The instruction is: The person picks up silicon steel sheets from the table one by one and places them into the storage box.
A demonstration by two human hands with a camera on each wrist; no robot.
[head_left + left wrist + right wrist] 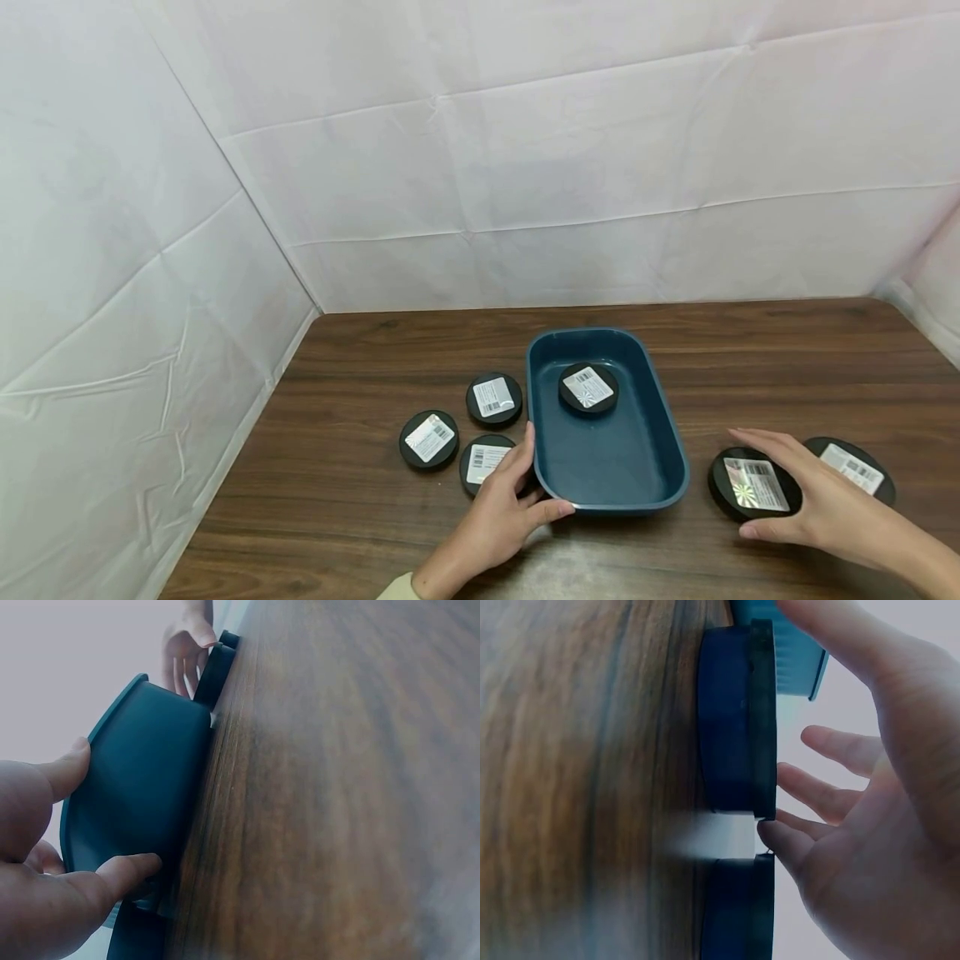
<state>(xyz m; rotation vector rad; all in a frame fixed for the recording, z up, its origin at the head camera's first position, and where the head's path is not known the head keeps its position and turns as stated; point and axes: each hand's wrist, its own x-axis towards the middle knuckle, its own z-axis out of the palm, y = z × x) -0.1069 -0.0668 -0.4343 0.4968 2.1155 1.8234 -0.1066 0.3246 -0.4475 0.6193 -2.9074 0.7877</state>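
Note:
A blue rectangular tray (pixel 611 450) stands on the table with one flat round black container (pixel 588 389) inside, white label up. My left hand (pixel 506 500) grips the tray's near left corner, thumb at the front rim and fingers along the left side. My right hand (pixel 806 492) is spread over a labelled round black container (pixel 756 483) right of the tray, thumb on its near side and fingers on its far side. In the right wrist view, the hand (pixel 870 802) is beside this container's top edge. Another such container (pixel 851 468) lies partly behind that hand.
Left of the tray lie three more round black containers: one far back (pixel 494 400), one further left (pixel 429 440) and one (pixel 483 462) partly covered by my left hand. White cloth walls (pixel 480 167) border the brown wooden table (pixel 337 500) at the back and sides.

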